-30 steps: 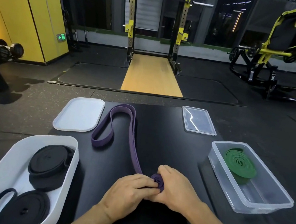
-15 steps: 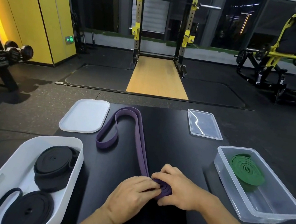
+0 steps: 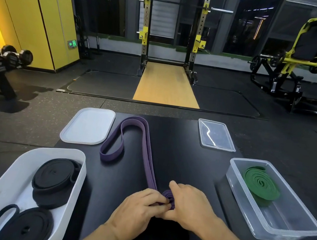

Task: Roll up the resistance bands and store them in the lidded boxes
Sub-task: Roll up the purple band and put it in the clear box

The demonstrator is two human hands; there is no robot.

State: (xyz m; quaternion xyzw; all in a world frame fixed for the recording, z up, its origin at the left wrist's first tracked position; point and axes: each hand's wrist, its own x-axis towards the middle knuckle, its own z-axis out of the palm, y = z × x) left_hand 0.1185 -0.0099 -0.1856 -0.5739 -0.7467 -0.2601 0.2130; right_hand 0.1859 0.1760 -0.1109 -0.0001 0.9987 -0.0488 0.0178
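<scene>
At the near edge of the table (image 3: pixel 184 163), the left hand (image 3: pixel 138 207) and right hand (image 3: pixel 190 206) meet on the rolled end of a purple resistance band (image 3: pixel 148 154). The fingers (image 3: pixel 156 197) of both hands curl inward and pinch the small coil between them, its spiral face showing in the gap. A white box (image 3: pixel 15 177) on the left holds black rolled bands (image 3: pixel 53 174). A clear box (image 3: pixel 283 233) on the right holds a green rolled band (image 3: pixel 260 183). The purple band's loose length runs away across the table and hooks back beside a white lid (image 3: pixel 88 125). A clear lid (image 3: pixel 216 135) lies far right.
</scene>
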